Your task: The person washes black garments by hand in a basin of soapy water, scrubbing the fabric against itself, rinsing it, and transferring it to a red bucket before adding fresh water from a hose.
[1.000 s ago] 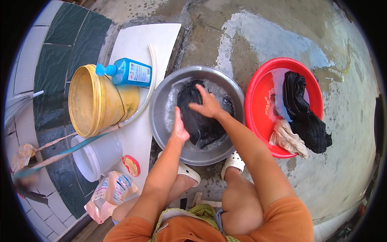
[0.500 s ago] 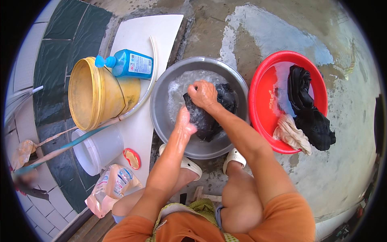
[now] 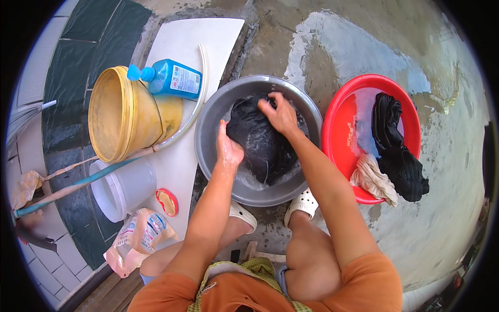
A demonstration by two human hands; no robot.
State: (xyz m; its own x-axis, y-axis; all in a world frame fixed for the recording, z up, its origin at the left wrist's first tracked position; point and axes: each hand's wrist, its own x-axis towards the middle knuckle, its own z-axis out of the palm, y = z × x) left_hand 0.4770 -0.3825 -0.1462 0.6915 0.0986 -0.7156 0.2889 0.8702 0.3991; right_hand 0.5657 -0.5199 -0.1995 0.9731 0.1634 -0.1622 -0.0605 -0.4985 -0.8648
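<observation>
A dark, wet black cloth [image 3: 252, 143] lies bunched in sudsy water inside a grey basin [image 3: 209, 169] between my feet. At the cloth's left edge, my left hand [image 3: 230, 147] grips it, some of its fingers hidden by the folds. My right hand [image 3: 282, 115] is closed on the upper right part of the same cloth, thumb and fingers bent into it. The kind of garment does not show.
Right of the basin stands a red basin [image 3: 340, 151], with black clothing [image 3: 387, 122] and a cream cloth [image 3: 373, 177] hanging over its rim. To the left lie a yellow bucket [image 3: 148, 114], blue bottle [image 3: 179, 80], white bucket [image 3: 135, 182], red-rimmed brush [image 3: 167, 202], plastic bag [image 3: 138, 239] and hose [image 3: 202, 83].
The black cloth has been spread wider and higher in the basin. My right hand has moved right and opened from a fist into a looser grip; my left hand has moved slightly left.
</observation>
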